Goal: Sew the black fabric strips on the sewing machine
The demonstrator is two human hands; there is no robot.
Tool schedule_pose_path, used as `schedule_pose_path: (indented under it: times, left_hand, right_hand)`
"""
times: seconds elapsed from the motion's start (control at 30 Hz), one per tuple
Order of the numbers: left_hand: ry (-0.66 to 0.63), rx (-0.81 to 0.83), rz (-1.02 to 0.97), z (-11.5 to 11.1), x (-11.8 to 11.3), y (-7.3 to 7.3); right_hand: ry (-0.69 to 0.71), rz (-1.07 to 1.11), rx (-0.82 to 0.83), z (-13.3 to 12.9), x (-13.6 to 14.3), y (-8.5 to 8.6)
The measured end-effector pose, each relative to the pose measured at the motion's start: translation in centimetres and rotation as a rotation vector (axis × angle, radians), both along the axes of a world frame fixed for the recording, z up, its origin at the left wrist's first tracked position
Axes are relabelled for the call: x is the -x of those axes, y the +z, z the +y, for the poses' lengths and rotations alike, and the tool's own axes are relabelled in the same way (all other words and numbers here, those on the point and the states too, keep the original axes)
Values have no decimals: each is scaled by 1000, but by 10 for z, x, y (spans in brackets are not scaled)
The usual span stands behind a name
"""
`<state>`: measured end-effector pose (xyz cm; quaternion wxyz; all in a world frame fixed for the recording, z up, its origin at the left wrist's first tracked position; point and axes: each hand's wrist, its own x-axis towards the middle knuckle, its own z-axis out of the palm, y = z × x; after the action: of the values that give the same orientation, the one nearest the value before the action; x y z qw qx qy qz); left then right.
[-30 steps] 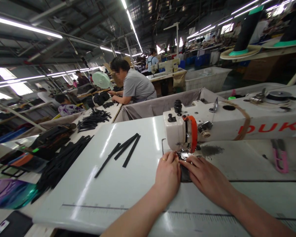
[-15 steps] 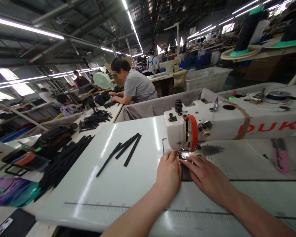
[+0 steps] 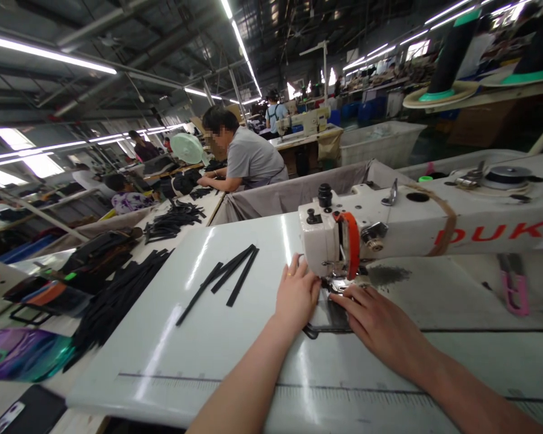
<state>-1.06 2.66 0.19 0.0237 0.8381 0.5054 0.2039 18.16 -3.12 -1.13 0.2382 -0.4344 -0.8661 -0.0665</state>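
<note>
The white sewing machine (image 3: pixel 416 220) stands at right, with an orange guard (image 3: pixel 353 244) on its head. My left hand (image 3: pixel 295 295) is just left of the presser foot (image 3: pixel 341 283), its fingers bent and closed toward the thumb at a small dark piece. My right hand (image 3: pixel 374 308) rests right of the needle area, index finger stretched to the foot and the others curled. What lies under the fingertips is mostly hidden. Several flat black strips (image 3: pixel 235 274) lie on the pale tabletop (image 3: pixel 163 355) to the left.
A heap of black strips (image 3: pixel 117 295) covers the side table, near a phone (image 3: pixel 27 413). Pink-handled snips (image 3: pixel 514 289) lie on the machine bed. Thread cones (image 3: pixel 455 60) stand upper right. A co-worker in a grey shirt (image 3: pixel 256 157) leans over a table ahead.
My left hand has shifted left and slightly away from me, uncovering the dark plate before the presser foot. My right hand stays almost in place.
</note>
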Motion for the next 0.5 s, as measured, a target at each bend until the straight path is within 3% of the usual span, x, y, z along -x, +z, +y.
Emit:
schedule_pose_path:
  times: [0.1, 0.17, 0.33, 0.5]
  left_hand:
    - [139, 1, 67, -4, 4, 8]
    - [164, 52, 84, -13, 1, 12]
    - [33, 220, -70, -40, -9, 14]
    - [-105, 179, -167, -48, -2, 13]
  right_hand:
    - [6, 4, 5, 0, 0, 1]
    - [19, 21, 9, -1, 0, 2]
    - [127, 126, 36, -2, -2, 5]
    - [143, 172, 43, -4, -3, 6]
